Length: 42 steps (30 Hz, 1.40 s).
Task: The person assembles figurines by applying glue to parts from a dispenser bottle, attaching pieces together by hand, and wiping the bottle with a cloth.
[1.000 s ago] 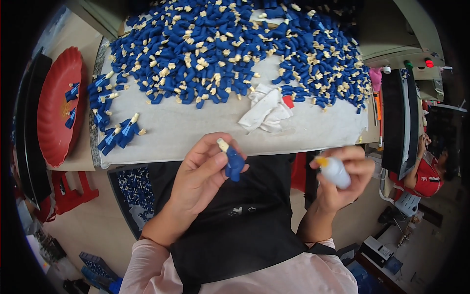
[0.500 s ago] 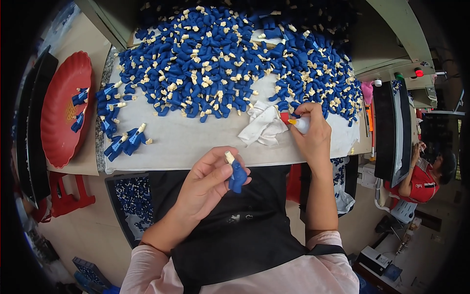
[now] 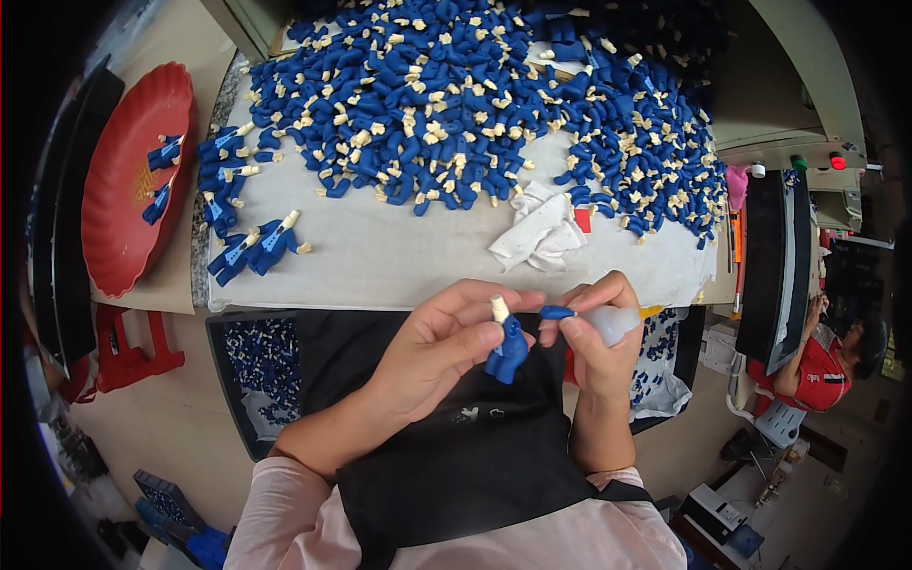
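Blue figure [image 3: 508,350] — pinched above grey table [image 3: 399,261] — workshop floor below.

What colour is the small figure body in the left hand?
Blue, with a cream peg on top; the figure body shows in the head view.

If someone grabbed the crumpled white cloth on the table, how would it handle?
The white cloth lies in loose folds, so it probably drapes limp rather than holding shape. It looks thin, so likely light. Pushed, it would likely bunch up rather than slide, and might drag the nearby blue figures.
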{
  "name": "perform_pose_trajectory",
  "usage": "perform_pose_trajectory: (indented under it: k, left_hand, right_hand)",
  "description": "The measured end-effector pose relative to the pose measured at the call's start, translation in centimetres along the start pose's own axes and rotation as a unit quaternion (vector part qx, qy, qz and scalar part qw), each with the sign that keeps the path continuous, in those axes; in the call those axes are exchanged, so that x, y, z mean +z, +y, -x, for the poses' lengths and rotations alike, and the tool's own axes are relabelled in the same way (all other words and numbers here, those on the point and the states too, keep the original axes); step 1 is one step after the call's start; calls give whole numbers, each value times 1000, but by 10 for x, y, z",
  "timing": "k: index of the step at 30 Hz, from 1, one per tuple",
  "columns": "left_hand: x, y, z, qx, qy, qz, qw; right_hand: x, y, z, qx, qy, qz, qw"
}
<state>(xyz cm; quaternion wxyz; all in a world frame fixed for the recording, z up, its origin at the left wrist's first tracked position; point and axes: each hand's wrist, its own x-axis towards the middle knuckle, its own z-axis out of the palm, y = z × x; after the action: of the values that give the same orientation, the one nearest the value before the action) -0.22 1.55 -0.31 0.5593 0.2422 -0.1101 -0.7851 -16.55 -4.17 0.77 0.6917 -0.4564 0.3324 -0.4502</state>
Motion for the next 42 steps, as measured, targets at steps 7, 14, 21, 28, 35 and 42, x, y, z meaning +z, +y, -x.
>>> perform_pose_trajectory:
  k: [7, 14, 21, 28, 35, 42]
  left_hand:
    - [-6, -3, 3, 1, 14, 1, 1000]
    - [-7, -10, 0, 55, 11, -21, 998]
    - [-12, -16, 0, 118, 8, -94, 989]
    - [-14, -20, -3, 172, -10, -127, 977]
    - [-13, -19, -2, 222, -8, -193, 956]
    - [-13, -22, -3, 305, 34, -299, 904]
  right_hand:
    - [11, 7, 6, -145, -1, 324, 935]
    - [18, -6, 9, -134, 21, 411, 902]
    - [27, -23, 12, -98, 30, 428, 898]
    - [35, -27, 15, -34, 35, 411, 910]
    - [39, -26, 13, -38, 25, 434, 900]
    - [43, -26, 13, -60, 22, 470, 880]
